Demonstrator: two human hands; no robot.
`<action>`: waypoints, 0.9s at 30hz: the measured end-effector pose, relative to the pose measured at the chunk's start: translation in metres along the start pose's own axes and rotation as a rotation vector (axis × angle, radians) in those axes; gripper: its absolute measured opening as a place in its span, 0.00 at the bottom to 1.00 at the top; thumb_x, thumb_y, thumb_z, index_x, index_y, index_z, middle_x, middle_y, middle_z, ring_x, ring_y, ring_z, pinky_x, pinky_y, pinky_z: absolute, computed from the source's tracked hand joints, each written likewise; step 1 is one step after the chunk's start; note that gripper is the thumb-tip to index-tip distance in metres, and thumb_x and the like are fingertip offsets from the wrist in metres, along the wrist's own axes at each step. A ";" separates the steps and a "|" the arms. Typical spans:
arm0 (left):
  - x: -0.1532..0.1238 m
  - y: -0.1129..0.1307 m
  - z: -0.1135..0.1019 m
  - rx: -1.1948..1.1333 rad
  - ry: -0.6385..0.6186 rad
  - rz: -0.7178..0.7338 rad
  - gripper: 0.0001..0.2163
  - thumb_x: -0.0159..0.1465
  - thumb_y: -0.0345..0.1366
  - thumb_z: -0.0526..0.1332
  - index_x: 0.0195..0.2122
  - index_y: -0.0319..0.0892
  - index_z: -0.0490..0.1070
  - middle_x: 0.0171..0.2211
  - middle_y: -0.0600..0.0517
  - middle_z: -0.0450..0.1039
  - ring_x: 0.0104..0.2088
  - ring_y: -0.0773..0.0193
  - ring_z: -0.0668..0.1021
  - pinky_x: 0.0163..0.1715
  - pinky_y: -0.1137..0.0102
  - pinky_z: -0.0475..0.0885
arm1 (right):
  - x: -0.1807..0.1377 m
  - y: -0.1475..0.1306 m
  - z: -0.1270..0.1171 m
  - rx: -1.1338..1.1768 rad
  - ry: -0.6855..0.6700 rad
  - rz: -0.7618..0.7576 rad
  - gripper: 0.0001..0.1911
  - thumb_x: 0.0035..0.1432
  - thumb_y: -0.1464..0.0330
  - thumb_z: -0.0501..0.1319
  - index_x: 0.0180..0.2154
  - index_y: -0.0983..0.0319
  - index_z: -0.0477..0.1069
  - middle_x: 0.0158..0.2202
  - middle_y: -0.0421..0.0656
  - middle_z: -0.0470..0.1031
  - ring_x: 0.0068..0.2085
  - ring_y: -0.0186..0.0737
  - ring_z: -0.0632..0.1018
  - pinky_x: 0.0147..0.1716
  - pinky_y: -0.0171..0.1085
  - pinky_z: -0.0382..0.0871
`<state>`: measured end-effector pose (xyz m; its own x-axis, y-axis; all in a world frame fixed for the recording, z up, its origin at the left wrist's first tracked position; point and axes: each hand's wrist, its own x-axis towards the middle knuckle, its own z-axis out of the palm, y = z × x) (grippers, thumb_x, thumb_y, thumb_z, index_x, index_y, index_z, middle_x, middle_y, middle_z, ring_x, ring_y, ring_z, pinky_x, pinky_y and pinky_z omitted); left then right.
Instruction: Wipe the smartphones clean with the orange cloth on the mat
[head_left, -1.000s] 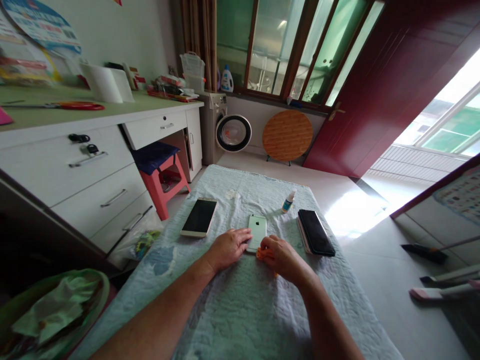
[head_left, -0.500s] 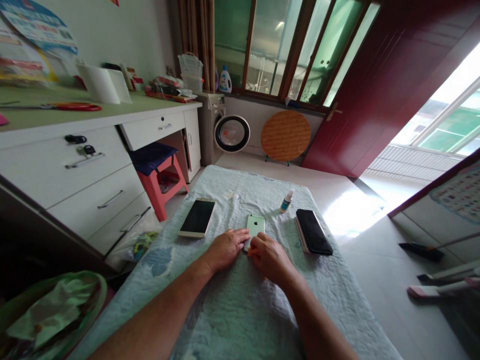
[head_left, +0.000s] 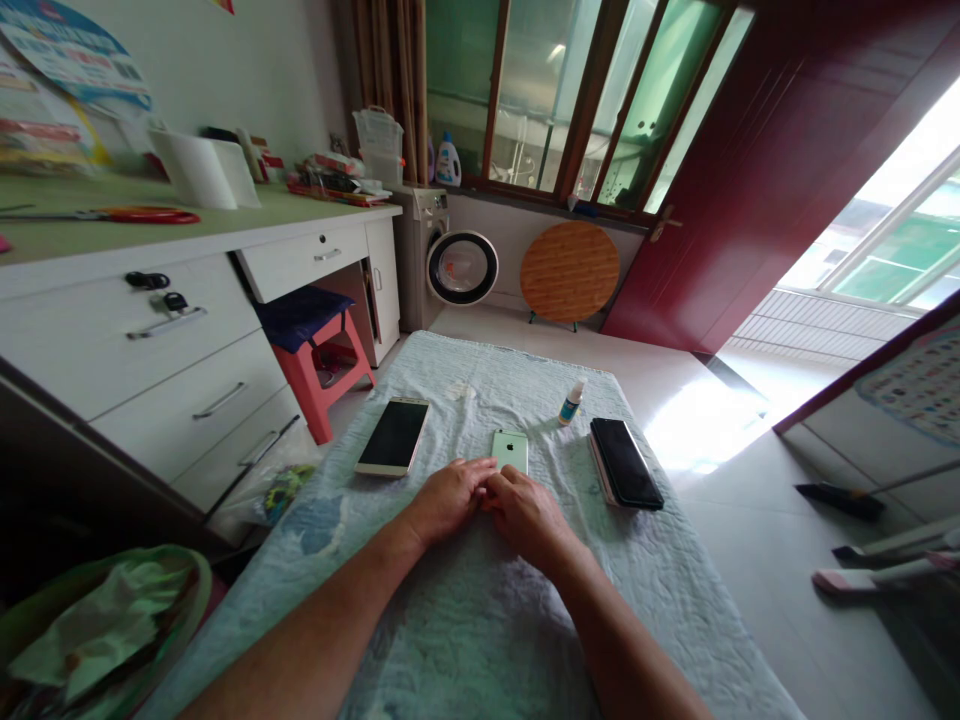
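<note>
A pale phone (head_left: 511,450) lies back side up on the cloth-covered table, its lower part hidden by my hands. My left hand (head_left: 454,493) rests at the phone's left edge, fingers stretched out and fingertips touching it. Over the phone's lower end, my right hand (head_left: 523,508) is closed on a small orange cloth (head_left: 488,504), of which only a bit shows below the fingers. A white-framed phone (head_left: 393,437) lies screen up to the left. To the right, a black phone (head_left: 627,463) lies on top of a pale box. A small spray bottle (head_left: 571,404) stands behind them.
A light blue quilted cloth (head_left: 450,640) covers the table. Left are a white desk (head_left: 172,370), a pink stool (head_left: 319,375) and a green waste basket (head_left: 199,580). Beyond stand a washing machine (head_left: 420,270) with its door open and a round wooden tabletop (head_left: 570,270).
My right hand has slid left with the orange cloth, across the phone's lower end towards my left hand. The left hand stays almost where it was.
</note>
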<state>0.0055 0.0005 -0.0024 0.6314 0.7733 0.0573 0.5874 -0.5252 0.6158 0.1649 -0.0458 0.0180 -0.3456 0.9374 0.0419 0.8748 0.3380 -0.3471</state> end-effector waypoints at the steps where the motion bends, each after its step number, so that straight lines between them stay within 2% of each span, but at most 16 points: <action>1: 0.000 -0.001 0.000 0.004 -0.008 0.005 0.22 0.61 0.27 0.54 0.55 0.47 0.70 0.60 0.51 0.67 0.60 0.61 0.69 0.62 0.63 0.58 | -0.002 0.002 -0.002 -0.004 -0.009 0.011 0.07 0.60 0.73 0.56 0.39 0.60 0.70 0.37 0.41 0.71 0.35 0.34 0.72 0.32 0.32 0.57; 5: 0.000 -0.005 0.002 0.022 -0.008 0.003 0.21 0.61 0.28 0.54 0.56 0.46 0.70 0.61 0.50 0.65 0.60 0.61 0.68 0.62 0.63 0.58 | -0.008 0.013 -0.011 -0.027 -0.059 0.074 0.05 0.57 0.74 0.57 0.35 0.61 0.69 0.35 0.40 0.71 0.32 0.33 0.71 0.29 0.32 0.54; 11: 0.000 -0.004 0.003 0.034 0.004 0.004 0.21 0.61 0.28 0.55 0.56 0.45 0.70 0.62 0.51 0.64 0.60 0.62 0.68 0.62 0.64 0.56 | -0.012 0.022 -0.015 -0.020 -0.071 0.104 0.04 0.56 0.73 0.57 0.34 0.60 0.68 0.34 0.41 0.71 0.33 0.33 0.71 0.29 0.32 0.53; 20: 0.000 -0.001 -0.001 -0.004 -0.019 -0.004 0.23 0.59 0.26 0.54 0.56 0.47 0.69 0.61 0.51 0.65 0.61 0.61 0.67 0.63 0.62 0.56 | 0.000 0.005 -0.002 -0.028 -0.026 0.065 0.05 0.59 0.71 0.56 0.37 0.59 0.69 0.36 0.41 0.72 0.33 0.34 0.72 0.29 0.33 0.53; 27: 0.001 -0.001 0.001 -0.040 0.032 -0.011 0.23 0.60 0.28 0.55 0.57 0.44 0.68 0.59 0.50 0.68 0.58 0.60 0.71 0.61 0.66 0.59 | 0.004 -0.004 0.002 -0.026 -0.012 0.045 0.07 0.59 0.71 0.56 0.40 0.59 0.69 0.39 0.42 0.73 0.37 0.36 0.74 0.30 0.33 0.55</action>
<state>0.0061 0.0014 -0.0035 0.6081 0.7903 0.0752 0.5730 -0.5025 0.6474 0.1592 -0.0433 0.0179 -0.3100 0.9506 0.0156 0.8980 0.2982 -0.3237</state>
